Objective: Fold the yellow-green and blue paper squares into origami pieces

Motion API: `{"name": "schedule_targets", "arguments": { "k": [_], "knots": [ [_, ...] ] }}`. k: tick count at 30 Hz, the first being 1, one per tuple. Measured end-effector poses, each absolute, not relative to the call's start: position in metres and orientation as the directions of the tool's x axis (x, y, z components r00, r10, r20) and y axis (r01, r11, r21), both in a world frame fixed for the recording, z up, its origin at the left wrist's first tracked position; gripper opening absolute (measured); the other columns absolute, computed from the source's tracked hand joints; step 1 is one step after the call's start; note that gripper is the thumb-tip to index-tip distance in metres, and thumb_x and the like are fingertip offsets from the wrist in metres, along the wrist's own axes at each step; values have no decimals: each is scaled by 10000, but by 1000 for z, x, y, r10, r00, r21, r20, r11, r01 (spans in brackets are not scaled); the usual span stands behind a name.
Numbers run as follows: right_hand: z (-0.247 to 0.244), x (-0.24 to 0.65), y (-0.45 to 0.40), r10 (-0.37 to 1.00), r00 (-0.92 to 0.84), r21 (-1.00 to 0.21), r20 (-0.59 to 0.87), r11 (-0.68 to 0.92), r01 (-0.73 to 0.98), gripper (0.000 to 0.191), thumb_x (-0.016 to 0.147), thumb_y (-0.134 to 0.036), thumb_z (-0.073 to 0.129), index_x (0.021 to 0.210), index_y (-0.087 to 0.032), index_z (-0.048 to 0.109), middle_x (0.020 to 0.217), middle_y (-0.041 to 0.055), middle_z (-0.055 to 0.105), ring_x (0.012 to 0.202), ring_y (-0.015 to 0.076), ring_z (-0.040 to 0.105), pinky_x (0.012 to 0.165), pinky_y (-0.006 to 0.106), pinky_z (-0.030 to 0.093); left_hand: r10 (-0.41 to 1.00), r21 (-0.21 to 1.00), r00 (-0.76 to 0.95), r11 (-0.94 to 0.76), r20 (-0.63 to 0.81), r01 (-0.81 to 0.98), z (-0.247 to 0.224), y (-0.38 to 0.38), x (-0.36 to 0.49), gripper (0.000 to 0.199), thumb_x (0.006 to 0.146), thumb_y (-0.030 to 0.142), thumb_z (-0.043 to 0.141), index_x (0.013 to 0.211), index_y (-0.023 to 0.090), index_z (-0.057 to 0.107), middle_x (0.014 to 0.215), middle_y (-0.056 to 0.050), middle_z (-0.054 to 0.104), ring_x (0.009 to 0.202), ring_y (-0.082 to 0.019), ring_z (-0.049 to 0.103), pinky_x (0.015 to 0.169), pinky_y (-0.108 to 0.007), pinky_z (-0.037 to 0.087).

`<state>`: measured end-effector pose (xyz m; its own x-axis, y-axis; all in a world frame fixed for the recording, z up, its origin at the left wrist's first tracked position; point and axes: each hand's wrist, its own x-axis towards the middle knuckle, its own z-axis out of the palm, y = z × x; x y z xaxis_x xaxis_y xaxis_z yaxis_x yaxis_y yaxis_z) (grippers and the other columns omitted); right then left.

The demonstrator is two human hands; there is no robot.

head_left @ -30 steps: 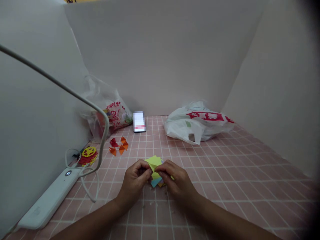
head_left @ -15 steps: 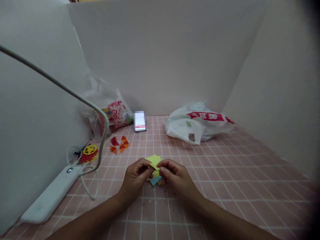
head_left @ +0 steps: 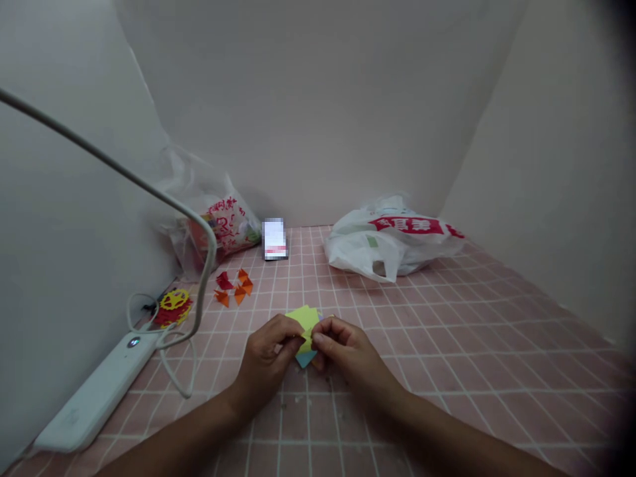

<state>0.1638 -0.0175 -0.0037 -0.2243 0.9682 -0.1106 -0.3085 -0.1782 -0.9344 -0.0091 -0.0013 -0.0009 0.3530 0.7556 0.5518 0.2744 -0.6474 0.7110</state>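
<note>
One small yellow paper piece [head_left: 307, 336], pinched between the fingertips of left hand [head_left: 268, 351] and right hand [head_left: 345, 344], over yellow sheets [head_left: 301, 317]; from the hands, folded orange papers [head_left: 240, 295] at ten o'clock, phone [head_left: 275, 240] at eleven.

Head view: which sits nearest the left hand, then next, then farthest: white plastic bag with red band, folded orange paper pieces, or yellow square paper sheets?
1. Yellow sheets, right by the left hand.
2. Orange pieces, beyond it, leftward.
3. White bag, far back, rightward.
</note>
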Motion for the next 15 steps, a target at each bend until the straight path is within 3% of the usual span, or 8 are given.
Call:
{"name": "schedule_targets", "arguments": {
  "k": [6,15],
  "knots": [
    [-8,164,-19,955,-254,-885,-151,-245,-396,314,745,-420,752,776,-176,557,513,-45,583,457,93,494,503,229,362,666,592,436,-743,606,312,0,-1,-10,164,899,31,561,910,174,641,897,-49,640,844,-143,631,755,-241,501],
    [-10,163,-18,941,-282,-845,-188,-301,-442,284,760,-393,748,769,-164,579,519,-37,569,445,88,468,488,231,336,617,516,459,-787,639,339,1,0,-10,181,896,12,545,917,173,625,882,-50,637,828,-141,637,741,-225,511]
  ]
}}
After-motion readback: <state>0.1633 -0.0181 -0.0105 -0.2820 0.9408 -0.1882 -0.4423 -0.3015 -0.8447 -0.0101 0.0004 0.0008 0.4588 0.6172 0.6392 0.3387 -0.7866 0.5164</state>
